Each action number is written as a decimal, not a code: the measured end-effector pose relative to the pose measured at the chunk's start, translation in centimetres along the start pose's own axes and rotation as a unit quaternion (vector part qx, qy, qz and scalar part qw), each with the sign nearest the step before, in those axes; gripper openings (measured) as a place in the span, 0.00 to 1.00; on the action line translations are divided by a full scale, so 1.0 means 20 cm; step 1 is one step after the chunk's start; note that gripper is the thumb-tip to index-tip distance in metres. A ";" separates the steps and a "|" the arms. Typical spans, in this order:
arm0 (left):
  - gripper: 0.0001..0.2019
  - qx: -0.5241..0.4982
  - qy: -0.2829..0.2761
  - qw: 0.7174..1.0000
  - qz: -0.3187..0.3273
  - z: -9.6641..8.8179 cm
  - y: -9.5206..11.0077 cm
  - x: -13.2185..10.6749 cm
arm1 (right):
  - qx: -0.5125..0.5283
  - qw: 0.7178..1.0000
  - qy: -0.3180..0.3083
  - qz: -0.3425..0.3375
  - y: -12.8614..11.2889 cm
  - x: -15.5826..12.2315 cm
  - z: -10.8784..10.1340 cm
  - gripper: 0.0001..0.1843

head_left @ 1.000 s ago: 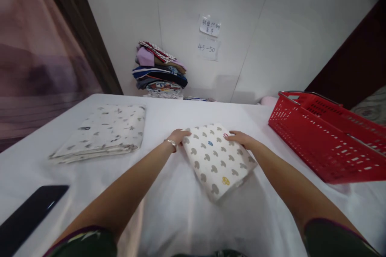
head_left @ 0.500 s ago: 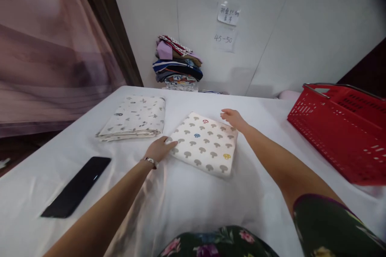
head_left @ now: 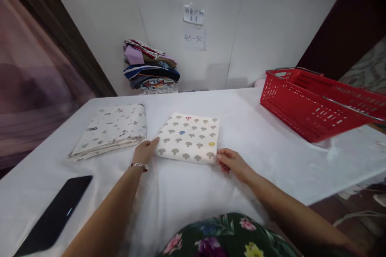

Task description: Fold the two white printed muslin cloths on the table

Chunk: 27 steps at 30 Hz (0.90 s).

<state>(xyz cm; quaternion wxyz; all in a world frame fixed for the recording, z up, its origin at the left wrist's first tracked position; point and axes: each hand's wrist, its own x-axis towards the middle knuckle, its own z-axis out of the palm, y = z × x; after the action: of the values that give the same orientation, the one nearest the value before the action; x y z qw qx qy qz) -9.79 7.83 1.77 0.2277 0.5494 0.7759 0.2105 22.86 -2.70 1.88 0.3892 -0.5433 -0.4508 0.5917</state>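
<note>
Fingers (head_left: pixel 154 142) touching the mushroom-print cloth (head_left: pixel 189 138) at both near corners

At far left, a pink curtain (head_left: pixel 24 80) is hanging beside the white-covered table (head_left: pixel 265 160). A black slab (head_left: pixel 56 213) is lying flat near the left forearm, and beyond it a grey-motif cloth (head_left: pixel 110 128) is resting folded. Next, the left hand (head_left: pixel 144 153), a bracelet (head_left: pixel 139 166) circling its wrist, is touching the left near corner; whether its fingers are clamping cannot be told. Behind the table, a stack of fabrics (head_left: pixel 150 68) is leaning unevenly. The mushroom-print cloth is lying folded mid-table, between both hands. At its right near corner, the right hand (head_left: pixel 235 164) is touching with bent fingers bunching close together; whether they are pinching the fabric is unclear. A red basket (head_left: pixel 301 108) is standing farthest right.
</note>
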 end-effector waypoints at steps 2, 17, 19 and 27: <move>0.23 0.019 0.005 1.000 0.004 0.00 0.01 0.00 | 0.012 1.000 0.006 0.002 0.00 0.00 0.05 0.21; 0.30 0.118 -0.004 0.993 0.017 -0.01 0.06 0.01 | -0.059 0.994 0.054 -0.076 0.12 0.04 0.13 0.15; 0.30 0.142 -0.007 0.990 0.023 -0.01 0.06 0.01 | -0.070 0.993 0.053 -0.078 0.13 0.04 0.14 0.15; 0.27 0.155 0.037 0.985 0.068 -0.05 0.11 -0.03 | -0.198 0.975 0.059 -0.080 0.08 0.00 0.08 0.13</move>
<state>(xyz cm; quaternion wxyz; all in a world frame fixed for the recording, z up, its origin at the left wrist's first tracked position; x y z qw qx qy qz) -8.46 7.79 4.00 0.0963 0.6211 0.7681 0.1225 21.36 -3.28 0.31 0.3462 -0.6053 -0.5774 0.4247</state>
